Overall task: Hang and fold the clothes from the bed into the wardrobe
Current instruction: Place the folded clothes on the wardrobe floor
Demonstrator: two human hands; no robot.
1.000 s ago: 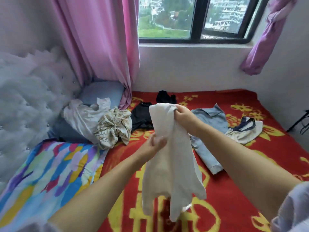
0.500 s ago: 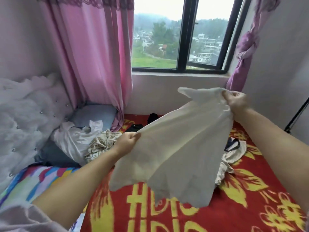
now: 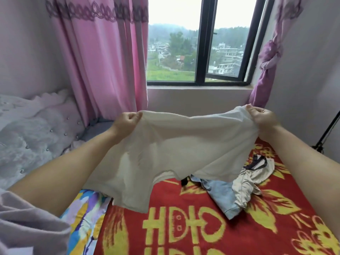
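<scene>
A white T-shirt (image 3: 176, 151) is stretched out in the air above the bed. My left hand (image 3: 127, 122) grips its left upper corner and my right hand (image 3: 261, 118) grips its right upper corner. The shirt hangs down in front of me and hides part of the bed. On the red and yellow blanket (image 3: 193, 227) behind it lie a light blue garment (image 3: 220, 196) and a beige garment with dark trim (image 3: 255, 172). A bit of black cloth (image 3: 184, 181) peeks out under the shirt's hem.
A tufted pale headboard (image 3: 33, 129) stands at the left, a colourful sheet (image 3: 84, 218) beside the blanket. Pink curtains (image 3: 103, 57) hang left of the window (image 3: 198, 45), a tied purple curtain (image 3: 266, 57) at its right. A black stand leg (image 3: 329, 129) leans at the far right.
My hands have moved apart and level, spreading the shirt wide from a slanted hold. One second ago it hung bunched between both hands. The view has tilted upward.
</scene>
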